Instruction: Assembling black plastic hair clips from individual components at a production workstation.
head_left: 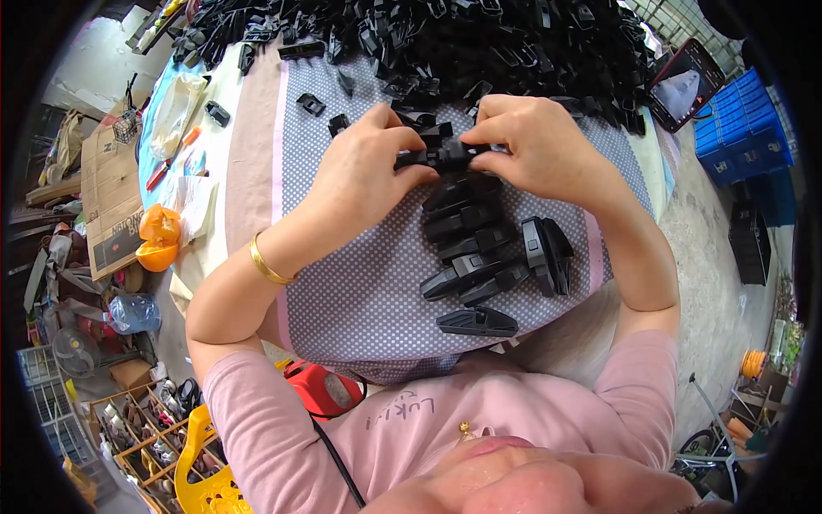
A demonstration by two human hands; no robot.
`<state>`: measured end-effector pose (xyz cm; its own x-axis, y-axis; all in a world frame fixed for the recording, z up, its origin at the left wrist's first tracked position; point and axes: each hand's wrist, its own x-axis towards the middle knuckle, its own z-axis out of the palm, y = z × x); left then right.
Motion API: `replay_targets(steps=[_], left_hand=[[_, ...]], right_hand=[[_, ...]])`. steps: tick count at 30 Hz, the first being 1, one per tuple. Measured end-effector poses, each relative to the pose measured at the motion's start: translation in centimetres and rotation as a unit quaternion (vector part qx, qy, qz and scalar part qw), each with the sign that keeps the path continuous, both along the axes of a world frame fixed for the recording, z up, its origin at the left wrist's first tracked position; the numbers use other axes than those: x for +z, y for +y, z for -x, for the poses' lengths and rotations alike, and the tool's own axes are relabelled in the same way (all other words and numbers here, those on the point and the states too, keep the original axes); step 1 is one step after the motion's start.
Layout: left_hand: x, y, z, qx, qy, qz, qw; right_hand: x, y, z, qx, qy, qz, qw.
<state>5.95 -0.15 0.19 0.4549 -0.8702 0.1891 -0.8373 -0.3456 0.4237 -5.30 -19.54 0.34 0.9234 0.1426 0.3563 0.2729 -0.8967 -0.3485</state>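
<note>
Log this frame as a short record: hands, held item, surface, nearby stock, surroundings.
Left hand: pinching held item, left end
Right hand: pinching held item, right end
Held item: black plastic workpiece; one piece or several, cannot tell
Surface: grey cloth with small white pattern
Near stock: cluster of black, elongated plastic parts, nearer the person
Far stock: large heap of black plastic parts
Surroundings: blue plastic crate, right

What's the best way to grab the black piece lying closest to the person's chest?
The black piece is probably best pinched across its middle, from above and the near side: it lies lengthwise left to right, its near edge faces the rim of the patterned cloth, and other black pieces crowd its far side.
</note>
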Motion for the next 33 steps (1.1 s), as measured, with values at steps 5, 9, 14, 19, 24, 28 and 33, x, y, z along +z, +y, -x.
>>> replay_targets(steps=[5, 9, 14, 19, 24, 28, 33], left_hand=[[0.5, -0.1, -1.7, -0.018, 0.097, 0.011, 0.995], [0.6, -0.4, -0.9, -0.019, 0.107, -0.012, 0.994], [0.6, -0.6, -1.9, -0.061, 0.122, -0.005, 0.991], [1.8, -1.7, -6.7, -0.078, 0.199, -0.02, 0.977], [0.6, -2.8, -13.5, 0.214, -0.106, -0.007, 0.971], [0.7, -4.0, -14.1, 0.229, -0.101, -0.068, 0.966], [-1.5, -1.5, -18.8, 0.198, -0.013, 0.014, 0.98]], right_hand=[[-0.1, 0.1, 0.0, -0.001, 0.007, 0.013, 1.0], [-0.7, 1.0, -0.8, 0.033, -0.013, -0.023, 0.999], [-0.9, 0.3, -1.2, 0.063, 0.032, -0.074, 0.995], [-2.1, 1.6, -1.9, -0.006, -0.15, -0.028, 0.988], [-2.8, 2.1, -3.1, -0.007, -0.089, 0.078, 0.993], [-2.7, 1.6, -2.4, -0.013, -0.095, 0.083, 0.992], [-1.3, 1.7, -1.3, -0.033, -0.058, -0.059, 0.996]])
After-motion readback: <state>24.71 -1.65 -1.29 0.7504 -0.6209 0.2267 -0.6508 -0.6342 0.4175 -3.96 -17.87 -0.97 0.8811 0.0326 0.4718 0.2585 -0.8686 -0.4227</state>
